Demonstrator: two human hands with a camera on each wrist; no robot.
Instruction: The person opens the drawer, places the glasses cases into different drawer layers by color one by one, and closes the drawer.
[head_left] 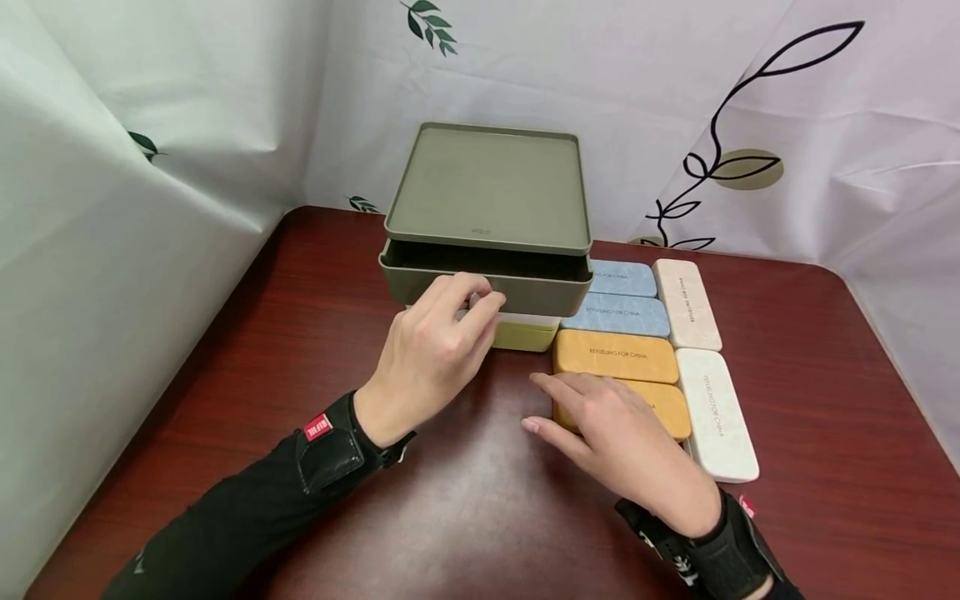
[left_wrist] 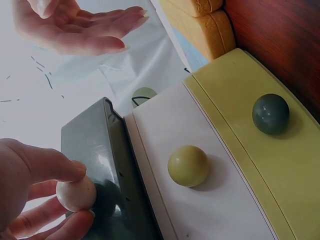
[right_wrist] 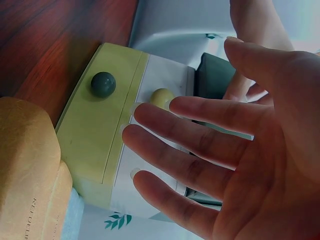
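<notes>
Now | left fingers (left_wrist: pixel 77 225) pinch white knob (left_wrist: pixel 76 193) (head view obscures it) | right fingers (right_wrist: pixel 170 154) outstretched

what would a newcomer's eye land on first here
Probably the grey-green top drawer, jutting open from its drawer unit, the left hand pinching its white knob. Then, just right of the unit in the head view, the lettered blue, mustard and pale cases.

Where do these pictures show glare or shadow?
Head view: pale glare on the red tabletop, the olive-green drawer dark inside; left wrist view: highlights on the dark green knob, a shadow beside the yellow knob; right wrist view: the right hand dimly lit.
</notes>
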